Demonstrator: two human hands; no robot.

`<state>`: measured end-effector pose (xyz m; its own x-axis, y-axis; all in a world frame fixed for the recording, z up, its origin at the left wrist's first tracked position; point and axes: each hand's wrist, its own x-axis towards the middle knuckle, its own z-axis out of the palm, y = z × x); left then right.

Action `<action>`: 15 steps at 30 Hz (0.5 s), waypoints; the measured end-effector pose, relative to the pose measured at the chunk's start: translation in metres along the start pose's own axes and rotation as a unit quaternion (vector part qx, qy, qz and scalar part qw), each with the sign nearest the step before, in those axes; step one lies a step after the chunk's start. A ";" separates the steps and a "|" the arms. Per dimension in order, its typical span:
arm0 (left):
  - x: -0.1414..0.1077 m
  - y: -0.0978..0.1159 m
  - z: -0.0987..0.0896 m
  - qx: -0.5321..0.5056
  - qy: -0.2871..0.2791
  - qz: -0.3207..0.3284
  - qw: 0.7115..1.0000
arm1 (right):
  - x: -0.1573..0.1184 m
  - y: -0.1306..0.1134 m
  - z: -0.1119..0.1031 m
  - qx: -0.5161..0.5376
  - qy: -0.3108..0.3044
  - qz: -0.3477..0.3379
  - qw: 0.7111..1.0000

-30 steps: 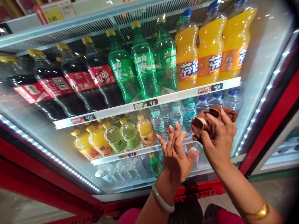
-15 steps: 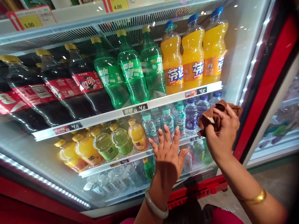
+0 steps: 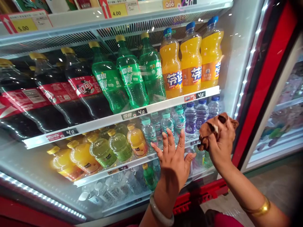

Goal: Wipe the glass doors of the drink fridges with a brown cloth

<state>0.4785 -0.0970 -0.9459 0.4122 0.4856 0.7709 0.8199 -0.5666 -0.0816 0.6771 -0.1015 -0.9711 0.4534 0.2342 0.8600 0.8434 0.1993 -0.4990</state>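
Observation:
My left hand, with a pale bangle at the wrist, lies spread against the glass door, in front of the small teal-capped bottles. Its fingers are apart and it holds nothing. To its right, my right hand grips a crumpled brown cloth and presses it to the glass near the purple-labelled bottles. The fingers are wrapped over the cloth, which bunches out above and to the left of them. A gold bangle circles that forearm.
Behind the glass, a shelf carries cola, green bottles and orange bottles. Juice bottles and clear bottles stand on lower shelves. The door has a red frame; another cooler is at the right.
The view has shifted slightly, so the shelves appear lower and further left. My right hand and the cloth sit a little lower and further left in the picture. My left hand stays spread.

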 end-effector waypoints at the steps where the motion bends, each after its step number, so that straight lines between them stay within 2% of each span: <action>1: 0.000 0.000 0.000 0.000 0.002 0.001 1.000 | 0.013 -0.010 0.000 0.001 0.009 0.000 1.000; 3: 0.001 -0.001 0.001 -0.002 0.005 0.005 1.000 | 0.025 -0.033 0.003 -0.003 -0.005 -0.038 0.999; 5: 0.000 -0.003 0.001 -0.009 0.013 0.012 1.000 | 0.015 -0.046 0.007 0.004 -0.041 -0.125 0.991; 7: -0.003 -0.005 0.002 -0.014 0.013 0.026 0.999 | -0.012 -0.040 0.010 0.024 -0.075 -0.221 0.972; 9: -0.008 -0.005 0.003 -0.014 -0.001 0.050 0.999 | -0.043 -0.016 0.008 0.041 -0.092 -0.264 0.959; 10: -0.011 -0.003 0.004 -0.013 -0.015 0.066 0.998 | -0.055 -0.001 0.007 0.040 -0.094 -0.250 0.963; 12: -0.017 0.001 0.008 -0.011 -0.035 0.097 0.995 | -0.065 0.026 0.001 0.021 -0.069 -0.164 0.984; 15: -0.022 0.010 0.014 -0.016 -0.057 0.112 0.992 | -0.043 0.036 -0.005 0.000 -0.016 0.013 1.000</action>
<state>0.4832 -0.1041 -0.9724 0.6261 0.4169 0.6590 0.6909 -0.6883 -0.2210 0.6893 -0.1095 -1.0255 0.4663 0.2698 0.8425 0.8313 0.1920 -0.5216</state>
